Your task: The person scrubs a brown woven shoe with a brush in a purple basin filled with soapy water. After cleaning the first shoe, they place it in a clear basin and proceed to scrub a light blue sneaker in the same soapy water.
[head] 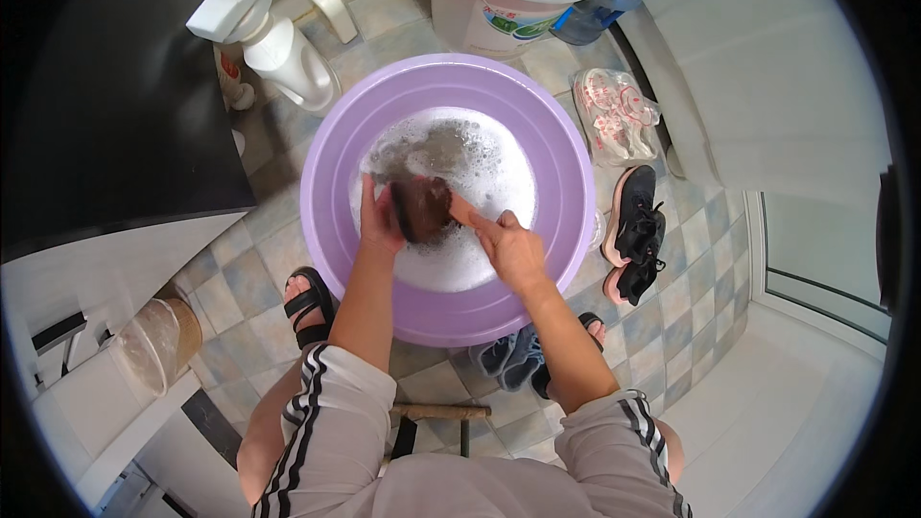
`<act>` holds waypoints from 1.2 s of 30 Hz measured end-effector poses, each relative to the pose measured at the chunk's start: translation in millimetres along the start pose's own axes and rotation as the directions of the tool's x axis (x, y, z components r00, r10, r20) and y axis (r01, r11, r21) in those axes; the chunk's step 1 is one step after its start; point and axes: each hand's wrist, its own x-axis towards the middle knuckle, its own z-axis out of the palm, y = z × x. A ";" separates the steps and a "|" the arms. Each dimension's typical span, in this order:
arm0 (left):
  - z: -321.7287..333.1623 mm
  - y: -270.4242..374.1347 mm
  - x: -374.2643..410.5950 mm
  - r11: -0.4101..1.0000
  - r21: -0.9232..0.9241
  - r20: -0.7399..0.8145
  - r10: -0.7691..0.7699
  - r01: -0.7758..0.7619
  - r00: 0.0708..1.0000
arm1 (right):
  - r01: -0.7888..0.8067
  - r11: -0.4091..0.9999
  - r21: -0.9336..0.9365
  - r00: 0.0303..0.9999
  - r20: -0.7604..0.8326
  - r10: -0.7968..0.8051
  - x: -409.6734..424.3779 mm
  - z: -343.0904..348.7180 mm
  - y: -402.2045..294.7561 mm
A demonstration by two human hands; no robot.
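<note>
A large purple plastic basin [446,331] stands on the tiled floor, with foamy water [496,158] inside. My left hand [381,219] holds a dark, blurred item [417,212], perhaps a shoe, just over or in the suds. My right hand [509,244] grips the orange-brown handle of a brush [460,208], whose head meets the dark item; motion blur hides where one ends and the other begins.
Behind the basin are a white bucket [460,14], a blue water bottle [611,3], a pump bottle [334,11] and a white jug [288,61]. Bagged shoes [615,115] and black sneakers [633,223] lie right; blue-grey shoes [514,360] sit below. A waste bin [162,345] is at left.
</note>
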 end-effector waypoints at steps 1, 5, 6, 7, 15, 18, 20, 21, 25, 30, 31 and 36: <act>-12.9 1.7 3.9 0.998 0.063 0.009 -0.005 0.004 1.000 | 0.025 0.999 -0.033 0.999 -0.020 -0.026 -2.1 0.9 -2.1; -2.1 -3.9 -18.6 0.914 0.075 -0.032 -0.398 0.399 0.917 | -0.031 0.981 0.193 0.999 0.001 0.032 -14.6 20.8 9.7; 23.7 -14.9 -36.8 0.945 0.029 -0.114 -0.321 0.326 0.940 | -0.036 0.964 0.262 0.999 0.022 0.031 -15.2 24.7 11.3; 9.3 -16.6 -41.3 0.952 0.029 -0.027 -0.303 0.304 0.952 | -0.030 0.942 0.333 0.999 0.047 0.015 -14.8 28.6 8.3; 19.0 -5.5 -39.2 0.866 0.318 -0.346 -0.274 0.387 0.897 | -0.058 0.974 0.218 0.925 0.378 -0.029 11.8 10.6 54.9; 22.7 -4.3 -30.9 0.811 0.412 -0.396 -0.252 0.416 0.883 | 0.146 0.965 -0.217 0.968 0.233 -0.094 32.7 -25.2 25.2; 25.1 -9.1 -24.8 0.802 0.430 -0.374 -0.260 0.415 0.890 | 0.278 0.831 -0.482 0.953 0.031 -0.301 45.7 -15.0 32.4; 21.7 -8.7 -22.0 0.809 0.402 -0.355 -0.294 0.429 0.887 | 0.334 0.791 -0.512 0.927 0.027 -0.374 48.2 -14.6 32.6; 17.1 -5.4 -20.2 0.782 0.387 -0.377 -0.349 0.488 0.858 | 0.447 0.648 -0.617 0.843 0.049 -0.535 49.1 -18.7 33.3; 1.2 -2.0 -25.3 0.770 0.372 -0.353 -0.399 0.518 0.846 | 0.325 0.836 -0.443 0.943 0.224 -0.248 49.0 -9.4 34.5; 9.0 -3.1 -27.2 0.772 0.393 -0.357 -0.372 0.499 0.857 | 0.219 0.908 -0.356 0.966 0.212 -0.150 44.5 -1.6 37.5; 32.1 -2.7 -28.7 0.775 0.610 -0.129 -0.106 0.164 0.986 | -0.430 0.846 0.317 0.861 0.425 0.278 21.1 57.6 36.0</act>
